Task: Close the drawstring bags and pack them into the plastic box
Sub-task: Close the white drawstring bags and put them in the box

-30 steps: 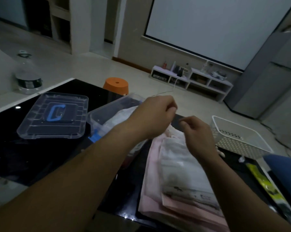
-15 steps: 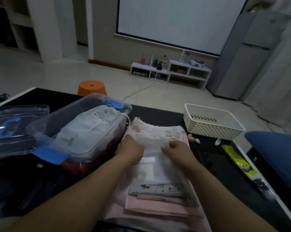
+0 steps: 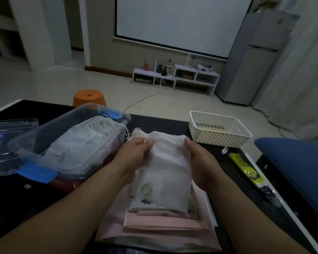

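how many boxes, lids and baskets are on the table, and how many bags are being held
clear plastic box: 1
loose clear lid: 1
white basket: 1
drawstring bag held between left hand and right hand: 1
total: 4

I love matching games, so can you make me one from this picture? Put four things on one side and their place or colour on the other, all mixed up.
Things:
1. drawstring bag
2. stool
3. basket
4. plastic box

Clues:
A. orange, on the floor behind the table
B. clear, with packed bags inside
C. held by the left hand and right hand
D. hard white plastic with round holes, on the table's right side

Pairs: 1-C, 2-A, 3-D, 4-B
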`<state>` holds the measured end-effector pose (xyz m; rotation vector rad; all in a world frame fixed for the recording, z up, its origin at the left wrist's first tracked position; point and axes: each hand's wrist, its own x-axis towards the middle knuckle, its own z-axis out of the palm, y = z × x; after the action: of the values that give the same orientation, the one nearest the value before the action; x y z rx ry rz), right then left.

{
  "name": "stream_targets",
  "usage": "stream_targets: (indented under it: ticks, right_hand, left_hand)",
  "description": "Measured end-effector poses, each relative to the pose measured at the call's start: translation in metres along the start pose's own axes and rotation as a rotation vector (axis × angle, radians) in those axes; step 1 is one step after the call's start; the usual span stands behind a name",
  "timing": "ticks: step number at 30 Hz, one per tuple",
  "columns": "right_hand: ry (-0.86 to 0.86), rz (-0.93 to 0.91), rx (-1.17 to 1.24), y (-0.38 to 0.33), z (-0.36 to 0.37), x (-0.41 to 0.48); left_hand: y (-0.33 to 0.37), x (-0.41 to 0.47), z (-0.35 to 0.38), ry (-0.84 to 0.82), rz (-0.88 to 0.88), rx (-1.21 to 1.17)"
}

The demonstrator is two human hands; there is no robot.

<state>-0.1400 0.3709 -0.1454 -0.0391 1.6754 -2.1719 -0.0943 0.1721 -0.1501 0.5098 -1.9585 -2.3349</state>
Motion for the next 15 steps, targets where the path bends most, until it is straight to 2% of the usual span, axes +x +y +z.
stream_targets:
  ticks: [3,7,9,13,15]
  right_hand:
    - [0.009,-0.047,0.028,-0.003,0.001,-0.001]
    - [0.108,-0.083,-0.074,-0.007,0.003,-0.003]
    - [0.083,-0.071,-0.06,-0.006,0.003,-0.001]
    - [-0.071,0.05,0.135,-0.009,0.006,0.001]
    - [-0.052,0.057,0.267,-0.017,0.006,0.002]
  left_hand:
    - [0.002,-0.007,-0.001,-0.05,0.031,0.049]
    - [0.016,-0.011,-0.008,-0.15,-0.069,-0.07]
    - [0.022,-0.008,-0.008,-0.131,-0.057,-0.108]
    - [0.023,-0.009,0.001,-0.07,0.002,-0.1]
    - [0.021,-0.011,0.004,-0.061,0.02,-0.078]
